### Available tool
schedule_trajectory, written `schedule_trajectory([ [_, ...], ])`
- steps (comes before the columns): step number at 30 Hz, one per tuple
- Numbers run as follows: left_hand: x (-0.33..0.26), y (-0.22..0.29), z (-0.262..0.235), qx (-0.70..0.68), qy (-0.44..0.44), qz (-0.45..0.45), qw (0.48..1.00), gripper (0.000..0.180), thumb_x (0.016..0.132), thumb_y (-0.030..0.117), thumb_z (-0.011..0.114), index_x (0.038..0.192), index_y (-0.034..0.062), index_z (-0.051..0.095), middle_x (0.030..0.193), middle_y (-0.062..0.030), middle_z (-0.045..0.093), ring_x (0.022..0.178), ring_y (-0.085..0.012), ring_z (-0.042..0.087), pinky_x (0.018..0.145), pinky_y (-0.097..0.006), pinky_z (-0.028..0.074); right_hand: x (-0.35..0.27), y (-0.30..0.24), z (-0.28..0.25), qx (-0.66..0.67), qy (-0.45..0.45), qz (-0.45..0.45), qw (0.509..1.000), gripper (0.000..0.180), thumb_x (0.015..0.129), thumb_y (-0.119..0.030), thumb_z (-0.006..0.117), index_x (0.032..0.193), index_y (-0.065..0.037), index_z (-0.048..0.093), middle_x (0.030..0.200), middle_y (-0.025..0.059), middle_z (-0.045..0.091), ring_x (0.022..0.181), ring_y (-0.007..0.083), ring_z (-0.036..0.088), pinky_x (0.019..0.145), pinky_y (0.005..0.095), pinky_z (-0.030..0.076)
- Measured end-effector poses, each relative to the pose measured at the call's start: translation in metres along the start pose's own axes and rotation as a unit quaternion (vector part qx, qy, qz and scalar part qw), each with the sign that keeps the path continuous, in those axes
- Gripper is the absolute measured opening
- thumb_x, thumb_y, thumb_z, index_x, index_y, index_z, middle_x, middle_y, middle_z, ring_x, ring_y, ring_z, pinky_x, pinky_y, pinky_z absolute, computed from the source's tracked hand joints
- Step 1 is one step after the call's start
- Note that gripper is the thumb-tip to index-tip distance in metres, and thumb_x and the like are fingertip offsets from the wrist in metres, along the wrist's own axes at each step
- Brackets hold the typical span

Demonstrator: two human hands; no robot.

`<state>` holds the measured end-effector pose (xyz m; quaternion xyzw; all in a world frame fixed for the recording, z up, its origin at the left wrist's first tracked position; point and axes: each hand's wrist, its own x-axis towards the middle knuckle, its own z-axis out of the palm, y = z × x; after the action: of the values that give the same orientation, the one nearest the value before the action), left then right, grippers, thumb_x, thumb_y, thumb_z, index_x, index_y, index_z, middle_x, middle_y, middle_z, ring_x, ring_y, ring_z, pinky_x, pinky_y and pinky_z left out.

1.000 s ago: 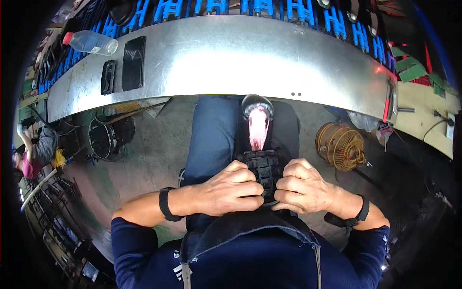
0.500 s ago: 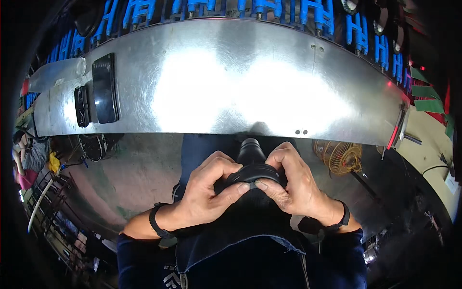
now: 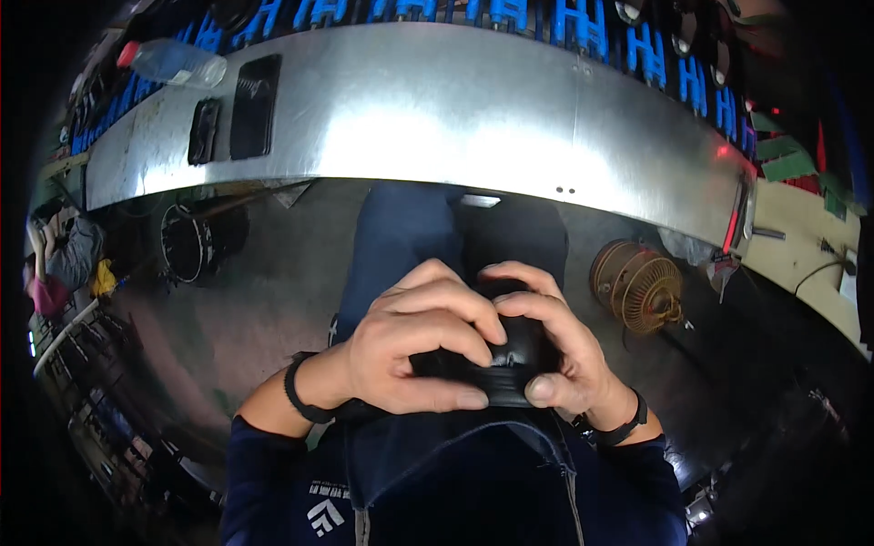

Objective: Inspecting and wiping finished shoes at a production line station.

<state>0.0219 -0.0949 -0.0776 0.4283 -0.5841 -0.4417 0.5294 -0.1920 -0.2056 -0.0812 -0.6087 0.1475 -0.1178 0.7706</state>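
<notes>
Between both hands, close in front of my body, is a glossy black rounded piece [image 3: 519, 346] with ridged bands along its near edge. It looks like leather or rubber; its exact kind does not show. My left hand [image 3: 419, 341] wraps it from the left, fingers bent over its top and thumb along the near edge. From the right, my right hand [image 3: 560, 341] curls around it, fingertips over the far side and thumb pressed to the ridged edge. The fingers cover much of the piece.
A metal worktable [image 3: 455, 73] spans the view ahead. On its left are a plastic bottle [image 3: 177, 64], a black flat case [image 3: 255, 107] and a smaller black item [image 3: 204, 132]. Blue clamp-like frames [image 3: 505, 11] line the far side. A caged round fan [image 3: 637, 287] stands at right; another person [image 3: 68, 259] is far left.
The black piece has been turned and drawn nearer my body. My fingers now wrap over it instead of pinching its rim. The view has shifted, so the table sits higher.
</notes>
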Motion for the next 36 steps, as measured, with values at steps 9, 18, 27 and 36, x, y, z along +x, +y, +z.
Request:
schedule_trajectory([
  [9, -0.025, 0.022, 0.051, -0.180, 0.130, -0.008, 0.975, 0.059, 0.097, 0.040, 0.046, 0.138, -0.0017, 0.048, 0.151, -0.0208, 0.037, 0.145, -0.0317, 0.030, 0.119, -0.044, 0.020, -0.007, -0.007, 0.065, -0.142, 0.184, -0.220, 0.947, 0.056, 0.099, -0.050, 0.043, 0.116, 0.001, 0.062, 0.134, 0.0249, 0.051, 0.127, 0.0345, 0.049, 0.108, 0.0449, 0.036],
  [18, -0.007, 0.036, 0.012, -0.122, 0.269, 0.005, 0.956, 0.100, 0.084, 0.034, 0.077, 0.156, -0.0015, 0.016, 0.152, -0.0235, 0.035, 0.141, -0.0311, 0.037, 0.118, -0.042, 0.026, 0.022, -0.028, 0.062, -0.205, 0.292, -0.194, 0.914, 0.078, 0.094, -0.028, 0.065, 0.152, 0.006, 0.025, 0.148, 0.0182, 0.040, 0.140, 0.0256, 0.039, 0.116, 0.0378, 0.029],
  [27, -0.045, -0.005, 0.057, 0.192, 0.153, -0.061, 0.967, 0.100, 0.071, 0.033, 0.086, 0.151, 0.0055, 0.034, 0.126, -0.0193, 0.055, 0.116, -0.0357, 0.058, 0.102, -0.043, 0.046, -0.022, 0.023, 0.038, -0.145, 0.150, -0.114, 0.971, 0.081, 0.084, -0.022, 0.074, 0.152, -0.002, 0.035, 0.137, 0.0194, 0.055, 0.126, 0.0271, 0.055, 0.110, 0.0382, 0.040],
  [36, -0.008, -0.058, 0.061, 0.120, 0.220, -0.117, 0.961, 0.078, 0.081, 0.023, 0.080, 0.143, -0.0062, 0.042, 0.135, -0.0205, 0.055, 0.125, -0.0277, 0.055, 0.108, -0.039, 0.042, 0.022, 0.073, 0.010, -0.198, 0.293, -0.132, 0.926, 0.056, 0.098, -0.027, 0.055, 0.144, 0.003, 0.046, 0.131, 0.0195, 0.059, 0.119, 0.0279, 0.058, 0.104, 0.0361, 0.042],
])
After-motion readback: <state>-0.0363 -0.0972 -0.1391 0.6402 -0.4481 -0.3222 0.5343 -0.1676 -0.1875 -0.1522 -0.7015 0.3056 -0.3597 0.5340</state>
